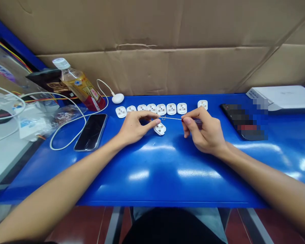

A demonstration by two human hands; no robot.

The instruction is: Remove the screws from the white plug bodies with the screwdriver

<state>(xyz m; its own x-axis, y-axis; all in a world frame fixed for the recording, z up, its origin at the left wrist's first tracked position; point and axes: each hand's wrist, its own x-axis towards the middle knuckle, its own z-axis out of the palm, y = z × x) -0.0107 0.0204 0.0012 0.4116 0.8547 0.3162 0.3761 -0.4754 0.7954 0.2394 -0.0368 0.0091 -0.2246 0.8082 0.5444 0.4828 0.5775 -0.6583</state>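
A screwdriver (171, 118) lies almost level between my two hands. My right hand (205, 132) is closed round its red handle end, with the thin metal shaft pointing left. At the shaft's tip, my left hand (136, 127) has its thumb and fingers drawn together; whatever small thing they pinch is hidden. Just below those fingertips sits a white plastic piece (160, 128) with metal contacts, partly covered by my left hand. A few tiny brass-coloured screws (164, 118) lie behind the shaft.
Several similar white pieces (171, 109) stand in a row behind my hands, with another white piece (202, 104) farther right. On the left are a phone (91, 132), a drink bottle (82, 86) and a looped white cable (83, 117). A black device (240, 122) and white box (284, 96) lie right.
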